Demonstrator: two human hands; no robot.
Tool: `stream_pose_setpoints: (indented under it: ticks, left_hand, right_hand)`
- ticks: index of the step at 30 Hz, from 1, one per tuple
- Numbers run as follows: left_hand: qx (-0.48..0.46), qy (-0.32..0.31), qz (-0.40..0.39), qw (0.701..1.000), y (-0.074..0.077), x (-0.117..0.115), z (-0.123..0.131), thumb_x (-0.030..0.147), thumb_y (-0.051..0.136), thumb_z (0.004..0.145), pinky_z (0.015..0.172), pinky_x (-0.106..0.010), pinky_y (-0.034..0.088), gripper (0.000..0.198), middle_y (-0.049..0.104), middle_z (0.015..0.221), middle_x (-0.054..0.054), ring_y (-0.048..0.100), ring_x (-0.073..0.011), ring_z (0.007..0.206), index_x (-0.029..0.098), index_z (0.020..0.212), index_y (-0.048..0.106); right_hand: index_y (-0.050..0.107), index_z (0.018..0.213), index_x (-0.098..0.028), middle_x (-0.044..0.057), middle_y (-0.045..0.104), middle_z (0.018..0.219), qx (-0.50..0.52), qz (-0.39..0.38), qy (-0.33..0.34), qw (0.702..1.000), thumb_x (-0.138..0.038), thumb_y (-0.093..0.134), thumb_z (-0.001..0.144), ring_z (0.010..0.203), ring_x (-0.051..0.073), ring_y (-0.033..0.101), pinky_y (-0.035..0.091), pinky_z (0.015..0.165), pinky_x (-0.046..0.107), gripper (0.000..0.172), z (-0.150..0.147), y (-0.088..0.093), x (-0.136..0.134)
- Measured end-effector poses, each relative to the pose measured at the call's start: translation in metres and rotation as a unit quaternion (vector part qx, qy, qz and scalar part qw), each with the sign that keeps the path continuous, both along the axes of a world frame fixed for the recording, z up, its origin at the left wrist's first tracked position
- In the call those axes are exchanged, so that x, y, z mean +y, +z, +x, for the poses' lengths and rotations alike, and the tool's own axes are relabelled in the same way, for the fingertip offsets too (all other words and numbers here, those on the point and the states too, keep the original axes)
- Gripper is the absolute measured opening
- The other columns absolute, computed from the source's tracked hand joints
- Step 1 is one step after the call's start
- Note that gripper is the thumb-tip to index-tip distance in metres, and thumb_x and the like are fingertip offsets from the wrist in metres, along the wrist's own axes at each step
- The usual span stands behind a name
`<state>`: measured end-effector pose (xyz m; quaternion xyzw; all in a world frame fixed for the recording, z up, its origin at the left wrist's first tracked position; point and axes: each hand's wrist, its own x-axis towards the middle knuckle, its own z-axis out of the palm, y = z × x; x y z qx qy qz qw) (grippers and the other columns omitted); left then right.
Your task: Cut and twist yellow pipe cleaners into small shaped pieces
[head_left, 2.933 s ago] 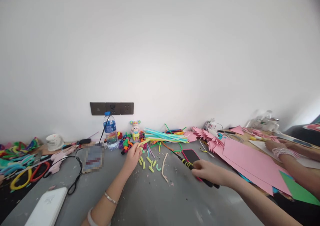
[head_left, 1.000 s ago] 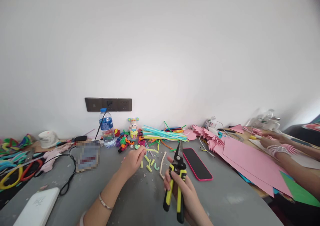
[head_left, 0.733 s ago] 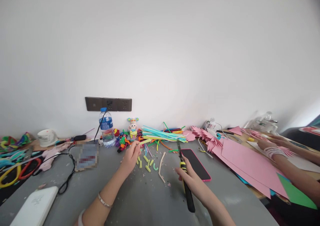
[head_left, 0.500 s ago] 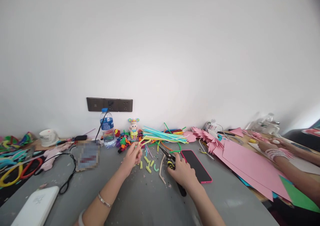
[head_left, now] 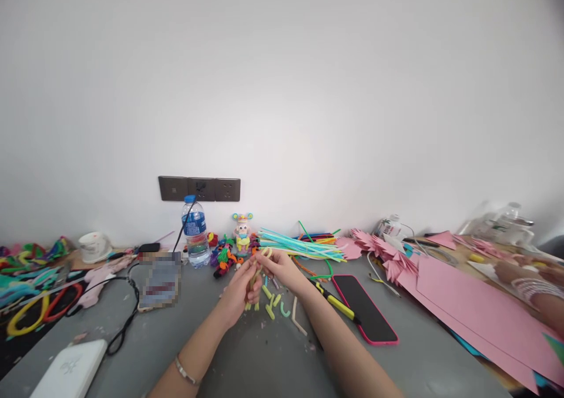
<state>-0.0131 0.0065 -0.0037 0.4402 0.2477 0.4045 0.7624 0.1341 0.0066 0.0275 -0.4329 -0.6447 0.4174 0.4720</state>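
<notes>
In the head view, my left hand [head_left: 241, 292] is closed around a pale yellow pipe cleaner [head_left: 267, 252], whose bent end shows above the fingers. My right hand [head_left: 278, 268] meets it there, pinching the same pipe cleaner near its top. Below my left hand, yellow ends stick out downward. Several short yellow pieces [head_left: 269, 310] and a mint-green curl [head_left: 285, 310] lie just beside the hands. A bent beige pipe cleaner [head_left: 298, 318] rests to their right. A hand tool with black-and-yellow handles [head_left: 337, 303], like pliers, lies partly behind my right forearm.
Behind the hands lie a bundle of coloured pipe cleaners [head_left: 299, 245] and a small figurine [head_left: 242, 233]. A water bottle [head_left: 195, 233] stands left. To the right are a pink-edged phone [head_left: 365, 310], pink paper [head_left: 467, 310] and another person's hands [head_left: 511, 271].
My right hand has let go of the black-and-yellow tool, which now lies on the table, and moved left to the pipe cleaner in my left hand. The view has shifted slightly.
</notes>
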Motion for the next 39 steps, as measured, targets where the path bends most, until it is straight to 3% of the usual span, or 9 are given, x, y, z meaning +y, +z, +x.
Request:
stream_pose_setpoints:
  ticks: [4, 8, 10, 21, 26, 29, 33, 36, 39]
  left_hand:
    - [0.009, 0.015, -0.007, 1.0, 0.002, 0.0, -0.001, 0.053, 0.068, 0.075, 0.038, -0.016, 0.023, 0.049, 0.046, 0.051, 0.01, 0.03, -0.0047, 0.036, 0.022, 0.109, 0.051]
    - [0.095, 0.028, 0.02, 0.995, 0.007, 0.002, -0.007, 0.057, 0.068, 0.072, 0.043, -0.017, 0.036, 0.041, 0.054, 0.062, 0.004, 0.044, -0.0071, 0.048, 0.019, 0.077, 0.052]
    - [0.129, 0.029, 0.026, 0.991, 0.01, 0.003, -0.01, 0.055, 0.071, 0.069, 0.044, -0.018, 0.038, 0.042, 0.053, 0.063, 0.005, 0.045, -0.0077, 0.051, 0.019, 0.075, 0.052]
    - [0.153, -0.023, 0.011, 0.988, 0.002, -0.002, -0.004, 0.054, 0.072, 0.07, 0.043, -0.019, 0.042, 0.042, 0.05, 0.06, 0.005, 0.042, -0.0065, 0.046, 0.016, 0.087, 0.061]
    - [0.139, 0.049, 0.055, 0.988, -0.005, 0.005, -0.003, 0.054, 0.075, 0.066, 0.034, -0.016, 0.032, 0.047, 0.043, 0.057, 0.01, 0.032, -0.0038, 0.038, 0.02, 0.091, 0.055]
    - [0.177, 0.023, 0.08, 0.981, -0.008, 0.006, -0.005, 0.059, 0.072, 0.066, 0.033, -0.016, 0.026, 0.05, 0.04, 0.056, 0.011, 0.028, -0.0028, 0.036, 0.018, 0.091, 0.057]
    - [0.23, -0.017, 0.111, 0.967, -0.013, 0.004, -0.006, 0.059, 0.065, 0.073, 0.037, -0.018, 0.02, 0.043, 0.037, 0.053, 0.009, 0.027, -0.0032, 0.038, 0.017, 0.075, 0.058]
    - [0.216, 0.004, 0.125, 0.968, -0.013, 0.006, -0.007, 0.06, 0.062, 0.075, 0.039, -0.018, 0.021, 0.043, 0.032, 0.051, 0.01, 0.026, -0.0041, 0.039, 0.017, 0.071, 0.055]
    - [0.191, 0.069, 0.115, 0.972, -0.009, 0.01, -0.008, 0.061, 0.063, 0.074, 0.041, -0.018, 0.028, 0.044, 0.034, 0.054, 0.009, 0.031, -0.0053, 0.042, 0.018, 0.071, 0.053]
  right_hand:
    - [0.059, 0.07, -0.017, -0.008, 0.038, 0.047, 0.039, -0.008, 0.036, 0.999, -0.059, 0.055, 0.083, 0.042, 0.008, 0.031, 0.025, 0.045, 0.023, 0.045, -0.005, -0.015, 0.015]
    - [0.061, 0.077, -0.016, -0.01, 0.026, 0.049, 0.158, -0.01, -0.017, 0.987, -0.06, 0.054, 0.083, 0.043, 0.007, 0.022, 0.019, 0.044, 0.023, 0.045, 0.012, -0.035, 0.019]
    - [0.061, 0.076, -0.016, -0.01, 0.027, 0.049, 0.174, -0.016, -0.04, 0.984, -0.058, 0.06, 0.08, 0.043, 0.007, 0.022, 0.017, 0.044, 0.023, 0.042, 0.023, -0.039, 0.019]
    - [0.064, 0.081, -0.016, -0.008, 0.03, 0.048, 0.165, -0.038, 0.013, 0.986, -0.054, 0.057, 0.085, 0.045, 0.009, 0.024, 0.016, 0.047, 0.025, 0.039, 0.027, -0.025, 0.008]
    - [0.064, 0.077, -0.016, -0.009, 0.028, 0.045, 0.283, -0.062, 0.044, 0.956, -0.051, 0.06, 0.084, 0.045, 0.008, 0.02, 0.016, 0.048, 0.025, 0.036, 0.025, -0.025, 0.008]
    - [0.064, 0.077, -0.016, -0.01, 0.027, 0.044, 0.311, -0.087, 0.047, 0.945, -0.051, 0.064, 0.08, 0.044, 0.008, 0.02, 0.018, 0.048, 0.025, 0.035, 0.022, -0.022, 0.006]
    - [0.064, 0.079, -0.016, -0.009, 0.027, 0.045, 0.319, -0.09, 0.041, 0.943, -0.051, 0.064, 0.079, 0.045, 0.009, 0.02, 0.019, 0.048, 0.025, 0.035, 0.019, -0.02, 0.005]
    - [0.062, 0.087, -0.017, -0.01, 0.027, 0.047, 0.321, -0.075, 0.027, 0.944, -0.046, 0.063, 0.08, 0.045, 0.008, 0.017, 0.017, 0.047, 0.024, 0.03, 0.024, -0.022, 0.008]
    - [0.058, 0.101, -0.019, -0.012, 0.022, 0.049, 0.281, -0.062, -0.032, 0.957, -0.044, 0.063, 0.08, 0.044, 0.008, 0.012, 0.014, 0.045, 0.023, 0.034, 0.035, -0.028, 0.014]
